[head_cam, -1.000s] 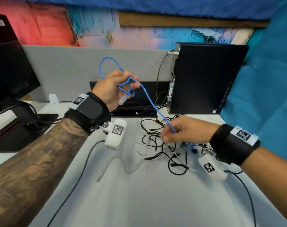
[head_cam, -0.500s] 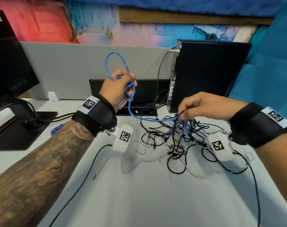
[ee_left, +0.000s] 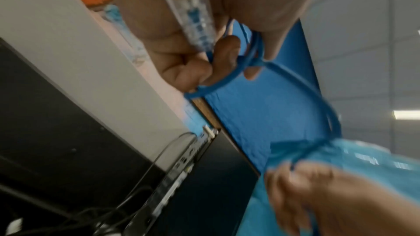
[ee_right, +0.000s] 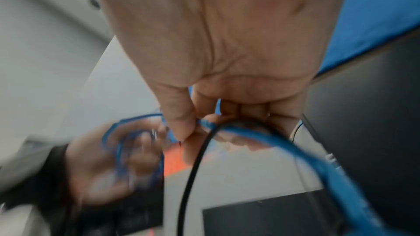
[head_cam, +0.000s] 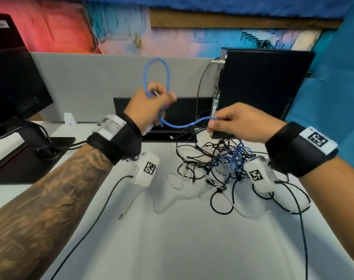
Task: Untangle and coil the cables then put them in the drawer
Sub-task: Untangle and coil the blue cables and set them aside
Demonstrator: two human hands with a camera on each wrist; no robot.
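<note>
My left hand (head_cam: 151, 106) is raised above the desk and grips loops of a blue network cable (head_cam: 156, 75), with a loop standing up over the fingers. In the left wrist view the cable's clear plug (ee_left: 193, 15) lies against the palm. The blue cable (head_cam: 184, 125) sags across to my right hand (head_cam: 228, 124), which pinches it between thumb and fingers. In the right wrist view a thin black cable (ee_right: 195, 168) also passes under that pinch. Below the right hand a tangle of black, blue and white cables (head_cam: 218, 164) lies on the white desk (head_cam: 182, 239).
A black mini PC (head_cam: 261, 87) stands at the back right with a cable plugged in. A monitor (head_cam: 12, 77) on its stand is at the left. A black cable tray opening (head_cam: 184, 118) sits along the grey partition (head_cam: 91, 81). A loose white cable end (head_cam: 123, 215) lies on the desk.
The left hand has turned and gathered another loop of blue cable. The right hand lifted from the tangle and moved left, bringing the blue cable up with it.
</note>
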